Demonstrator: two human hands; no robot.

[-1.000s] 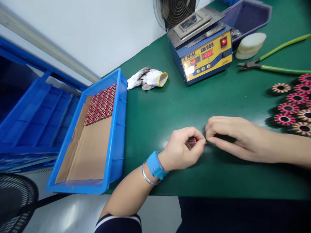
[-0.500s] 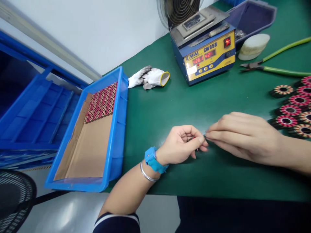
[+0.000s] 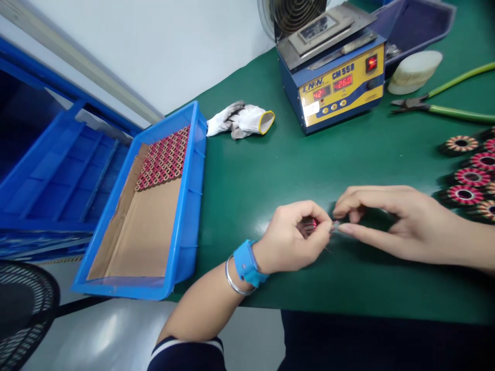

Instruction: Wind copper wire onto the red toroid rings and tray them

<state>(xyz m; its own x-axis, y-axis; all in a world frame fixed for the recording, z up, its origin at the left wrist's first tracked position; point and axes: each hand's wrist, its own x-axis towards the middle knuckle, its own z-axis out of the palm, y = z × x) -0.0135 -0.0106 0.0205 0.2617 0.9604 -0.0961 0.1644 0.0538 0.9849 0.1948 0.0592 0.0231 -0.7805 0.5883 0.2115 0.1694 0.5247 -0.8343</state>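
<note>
My left hand (image 3: 297,234) is closed around a small wire-wound coil (image 3: 312,225). Red windings show between its fingers, but most of the coil is hidden. Thin wire ends and a small greyish tip (image 3: 335,225) stick out past the left thumb. Right beside that tip is my right hand (image 3: 386,221), its thumb held apart from the curled fingers. The right thumb's end meets or nearly meets the greyish tip; blur makes contact hard to judge. Both hands are just above the green table mat (image 3: 247,180).
A blue tray (image 3: 185,206) lined with cardboard holds rows of coils at left. More coils (image 3: 472,177) stand at right. Behind are gloves (image 3: 247,121), a heated CM 558 unit (image 3: 340,90), a white oval block (image 3: 415,71), green-handled cutters (image 3: 417,104) and a purple bin (image 3: 421,26).
My right thumb and fingers have parted from a pinch at the wire ends. My left hand has turned slightly, showing more red winding. The whole view has shifted a little.
</note>
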